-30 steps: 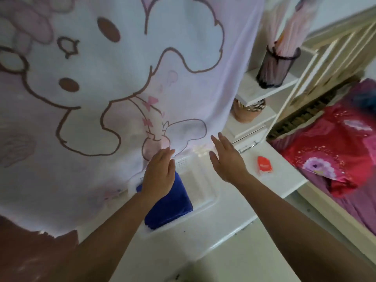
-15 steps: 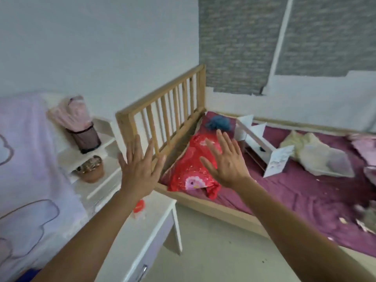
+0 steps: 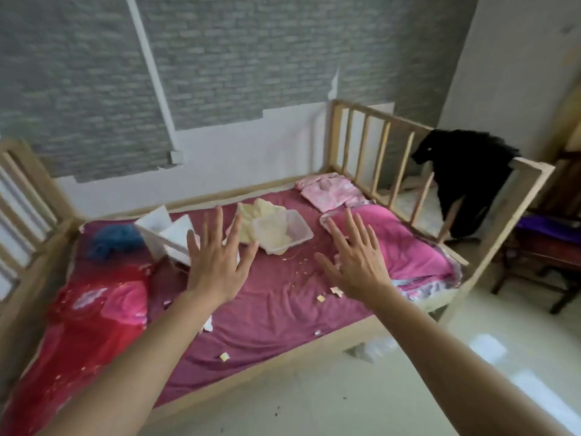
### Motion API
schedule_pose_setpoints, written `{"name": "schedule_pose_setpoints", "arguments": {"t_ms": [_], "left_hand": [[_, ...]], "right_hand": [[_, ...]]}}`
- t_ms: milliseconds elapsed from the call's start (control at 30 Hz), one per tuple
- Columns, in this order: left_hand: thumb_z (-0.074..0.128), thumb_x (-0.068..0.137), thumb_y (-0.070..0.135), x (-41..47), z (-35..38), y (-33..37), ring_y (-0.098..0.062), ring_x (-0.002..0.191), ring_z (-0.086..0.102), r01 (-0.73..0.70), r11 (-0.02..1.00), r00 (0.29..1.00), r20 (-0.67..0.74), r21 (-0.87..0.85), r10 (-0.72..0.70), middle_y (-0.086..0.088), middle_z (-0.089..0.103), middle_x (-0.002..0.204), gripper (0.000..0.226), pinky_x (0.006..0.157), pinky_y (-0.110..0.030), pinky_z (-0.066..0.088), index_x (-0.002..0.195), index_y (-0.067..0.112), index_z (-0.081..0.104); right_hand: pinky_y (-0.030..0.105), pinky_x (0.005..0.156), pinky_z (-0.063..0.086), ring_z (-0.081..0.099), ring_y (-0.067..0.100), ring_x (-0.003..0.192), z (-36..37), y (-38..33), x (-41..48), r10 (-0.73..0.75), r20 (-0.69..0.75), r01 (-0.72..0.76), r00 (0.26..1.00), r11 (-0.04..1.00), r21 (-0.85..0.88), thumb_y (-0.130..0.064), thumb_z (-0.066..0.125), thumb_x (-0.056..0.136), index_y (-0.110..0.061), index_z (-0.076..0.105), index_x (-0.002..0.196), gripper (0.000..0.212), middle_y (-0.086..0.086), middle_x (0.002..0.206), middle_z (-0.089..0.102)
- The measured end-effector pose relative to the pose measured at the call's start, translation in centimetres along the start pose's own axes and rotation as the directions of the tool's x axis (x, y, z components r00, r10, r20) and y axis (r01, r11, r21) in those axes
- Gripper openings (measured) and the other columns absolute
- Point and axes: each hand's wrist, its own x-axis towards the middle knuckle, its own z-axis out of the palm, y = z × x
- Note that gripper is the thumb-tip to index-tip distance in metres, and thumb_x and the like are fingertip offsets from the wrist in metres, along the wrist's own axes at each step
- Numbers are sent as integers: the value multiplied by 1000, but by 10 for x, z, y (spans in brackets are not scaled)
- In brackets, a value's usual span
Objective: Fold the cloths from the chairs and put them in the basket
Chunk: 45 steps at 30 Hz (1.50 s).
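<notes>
**Both hands up and empty over the bed**

While your arms reach out in front of you, both hands hang in the air with nothing in them. Your left hand (image 3: 217, 265) shows its back to the camera, fingers spread wide apart, above the middle of the purple sheet (image 3: 276, 306). Your right hand (image 3: 355, 262) matches it, fingers fanned open, above the pink blanket (image 3: 405, 247) that covers the bed's right end.

Look at the bed frame (image 3: 314, 344): a clear plastic basket (image 3: 284, 231) sits toward the far edge, tilted, with a pale yellow cloth (image 3: 254, 215) partly in it and spilling out to its left. A pink cloth (image 3: 330, 191) lies crumpled in the far right corner, just beside the slatted rail (image 3: 371, 146). A black garment (image 3: 465, 177) is draped over that rail's near end. A wooden chair (image 3: 547, 247) stands right of the bed, something purple across its seat. At the left end lie a red quilt (image 3: 81, 325) and a blue bundle (image 3: 113, 237). Paper scraps dot the sheet.
</notes>
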Motion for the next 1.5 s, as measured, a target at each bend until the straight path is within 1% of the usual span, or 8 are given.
{"name": "schedule_pose_setpoints", "arguments": {"t_ms": [200,433,533,633,833,967,1200,1500], "left_hand": [[3,89,66,119,74,164,-32,150,1,-275,943,954,72,-190,292,-13,-2,163,77,117,-59,7,155,26,12],[13,95,54,177,133,392,-24,150,-14,-596,749,767,71,-290,638,-8,-12,163,67,118,-53,-8,155,29,1],[13,94,53,179,155,488,-23,150,-12,-678,661,687,41,-322,725,-8,-10,163,66,119,-53,-3,155,29,4],[16,95,47,180,182,579,-24,150,-8,-723,607,633,37,-329,774,-9,-6,164,64,119,-54,1,156,28,8],[24,94,39,208,213,741,-29,150,1,-772,549,571,29,-321,820,-12,1,163,62,118,-54,13,155,27,16],[22,95,40,243,229,828,-28,151,0,-765,537,564,34,-356,825,-10,0,164,61,119,-52,12,155,28,16],[11,90,44,319,281,961,-29,150,4,-769,505,550,-3,-392,835,-12,4,163,67,117,-52,13,154,25,20],[14,94,43,424,347,1168,-28,150,3,-755,498,519,76,-427,852,-11,1,164,64,117,-51,15,155,25,16]], "right_hand": [[51,123,8,0,31,153,-32,165,2,298,-70,-305,952,939,-157,-72,21,92,-28,4,158,80,14,165,-2],[50,121,18,12,32,152,-81,346,-83,613,-270,-666,742,720,-194,-71,28,89,-27,17,157,81,15,165,11],[49,122,18,11,31,152,-95,420,-123,696,-323,-763,641,623,-172,-67,34,89,-27,17,157,81,14,165,9],[48,122,16,10,31,152,-103,493,-150,749,-325,-814,577,558,-159,-64,41,91,-26,15,157,81,14,165,7],[50,119,22,18,36,150,-137,650,-150,776,-313,-836,547,527,-153,-64,38,89,-22,19,157,82,18,163,12],[48,120,20,16,35,150,-159,742,-119,799,-296,-851,524,505,-141,-59,47,92,-21,18,157,81,18,164,10],[46,120,21,17,34,150,-164,884,-57,764,-299,-820,572,541,-185,-59,46,93,-23,17,158,79,18,164,8],[44,121,19,17,33,150,-194,1083,6,813,-294,-864,502,460,-205,-55,49,94,-24,15,158,79,16,165,7]]}}
